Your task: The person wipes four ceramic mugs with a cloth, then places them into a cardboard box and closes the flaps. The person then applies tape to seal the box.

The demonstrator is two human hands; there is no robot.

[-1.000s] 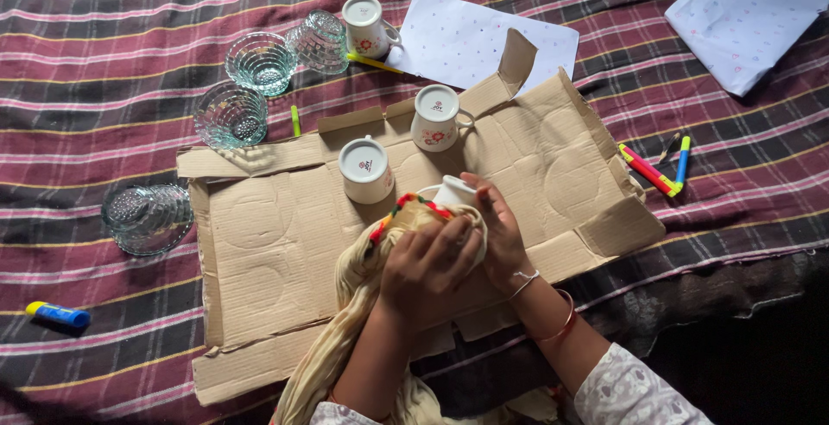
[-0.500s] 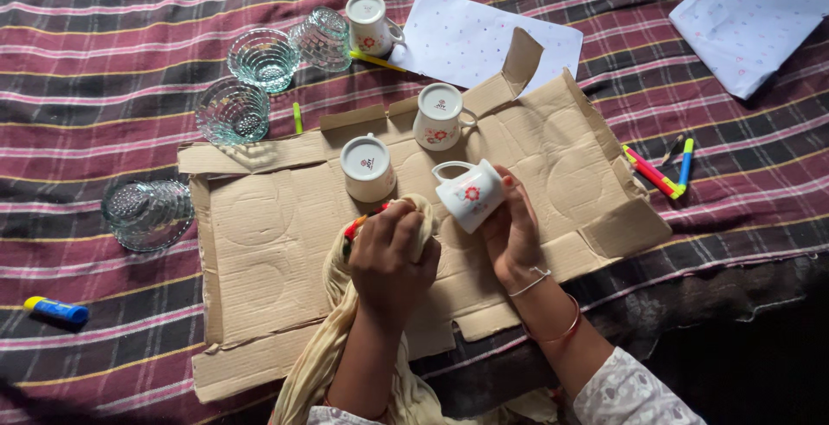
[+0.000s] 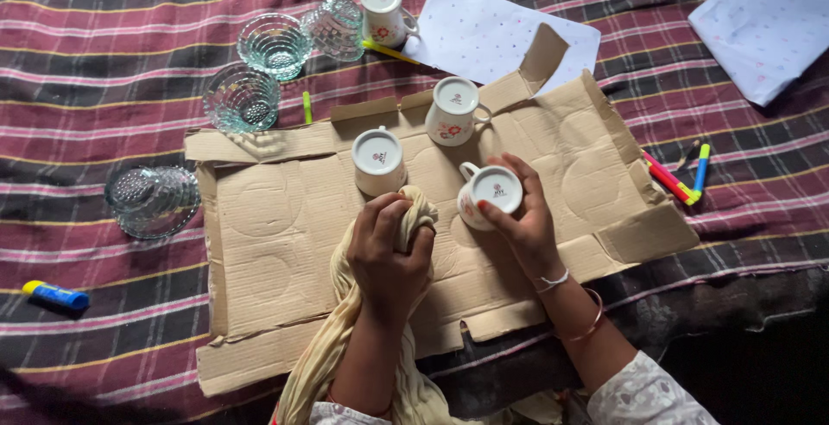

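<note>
Near the middle of the frame, on a flattened cardboard sheet (image 3: 276, 244), the right hand (image 3: 518, 218) curls its fingers around a white cup (image 3: 488, 193) set upside down, its handle toward upper left. Just left, the left hand (image 3: 390, 252) is clenched around a bunched cream cloth (image 3: 341, 339). Two more inverted white cups (image 3: 378, 159) (image 3: 452, 110) stand above on the cardboard. Upper left, four clear glass bowls (image 3: 242, 97) lie on a striped maroon blanket (image 3: 104, 36); a fourth cup (image 3: 384, 12) rests beside white dotted paper (image 3: 501, 32).

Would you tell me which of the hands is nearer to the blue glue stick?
Left. The left hand grips cloth on the cardboard, right of the glue stick; the right hand lies farther right.
</note>
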